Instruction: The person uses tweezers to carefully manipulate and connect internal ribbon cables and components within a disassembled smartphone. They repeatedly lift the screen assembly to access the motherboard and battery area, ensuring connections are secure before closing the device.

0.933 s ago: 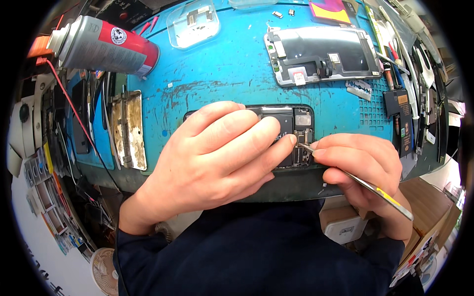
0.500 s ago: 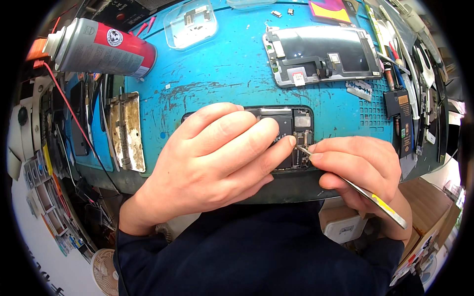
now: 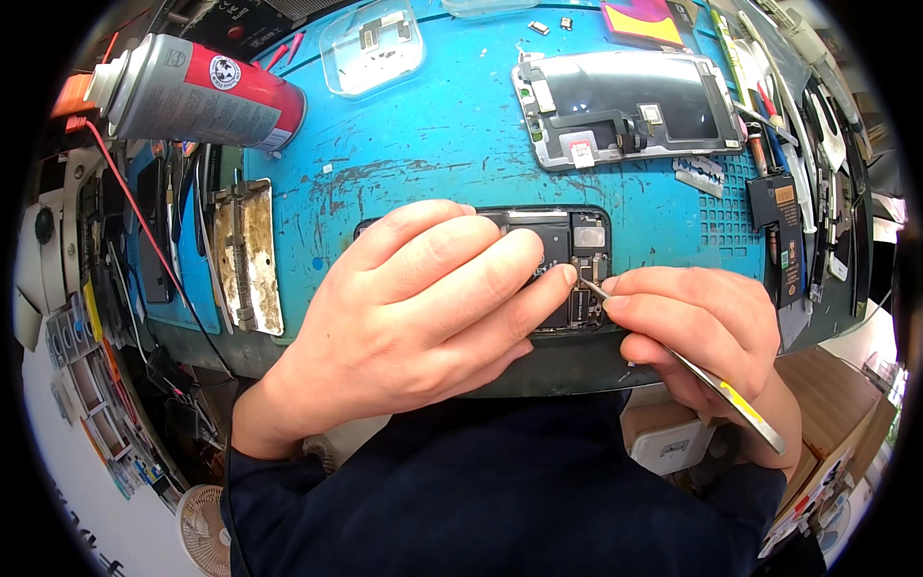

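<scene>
An opened smartphone, its battery and inner boards exposed, lies at the front edge of the blue mat. My left hand covers its left part with curled fingers, one fingertip resting on the connectors at the right of the battery. Steel tweezers with a yellow mark are gripped in my right hand, their tips down among those same small parts, beside the left fingertip. Whether the tips pinch anything is too small to tell. Above the phone sits a detached screen assembly, with a razor blade below it.
A spray can lies at the upper left. A stained metal fixture is at the left. Clear plastic boxes stand at the back. Several tools crowd the right side, beside a black battery. The mat is scratched.
The back end of the tweezers has swung down and slightly left, and my right hand has shifted a little with it. My left hand is nearly unchanged, slightly lower than in the first frame.
</scene>
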`<move>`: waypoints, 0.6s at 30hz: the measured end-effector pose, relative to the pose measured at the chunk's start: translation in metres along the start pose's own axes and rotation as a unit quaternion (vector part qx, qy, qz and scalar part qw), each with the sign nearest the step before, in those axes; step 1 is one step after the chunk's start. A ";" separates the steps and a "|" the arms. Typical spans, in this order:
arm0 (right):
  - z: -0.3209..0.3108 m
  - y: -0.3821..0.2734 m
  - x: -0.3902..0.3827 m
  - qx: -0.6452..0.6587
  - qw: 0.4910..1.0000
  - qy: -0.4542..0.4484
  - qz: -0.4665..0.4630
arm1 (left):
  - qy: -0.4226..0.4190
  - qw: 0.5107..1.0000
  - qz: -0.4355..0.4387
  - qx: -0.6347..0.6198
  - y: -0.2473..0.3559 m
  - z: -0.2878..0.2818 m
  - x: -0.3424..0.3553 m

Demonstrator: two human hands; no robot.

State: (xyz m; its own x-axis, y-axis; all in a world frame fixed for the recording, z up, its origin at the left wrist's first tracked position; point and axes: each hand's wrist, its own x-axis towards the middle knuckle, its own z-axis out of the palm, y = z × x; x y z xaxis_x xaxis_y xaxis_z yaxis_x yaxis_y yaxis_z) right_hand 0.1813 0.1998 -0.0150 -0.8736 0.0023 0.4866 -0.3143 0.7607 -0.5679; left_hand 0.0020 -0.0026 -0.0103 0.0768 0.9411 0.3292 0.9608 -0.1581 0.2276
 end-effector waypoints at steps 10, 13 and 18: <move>-0.002 0.001 0.001 0.024 1.000 -0.003 0.004 | 0.005 1.000 0.002 0.000 0.000 0.001 -0.001; -0.001 0.001 0.001 0.019 1.000 0.001 0.006 | 0.004 1.000 0.002 -0.003 0.000 0.001 0.000; 0.000 0.001 0.001 0.017 1.000 0.002 0.013 | 0.003 1.000 0.002 -0.009 0.000 0.000 -0.002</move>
State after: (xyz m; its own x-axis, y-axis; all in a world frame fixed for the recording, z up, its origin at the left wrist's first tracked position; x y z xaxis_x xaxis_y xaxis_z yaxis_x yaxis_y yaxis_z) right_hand 0.1803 0.2006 -0.0147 -0.8801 0.0234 0.4741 -0.3051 0.7374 -0.6027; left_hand 0.0013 -0.0044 -0.0106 0.0787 0.9389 0.3351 0.9555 -0.1669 0.2432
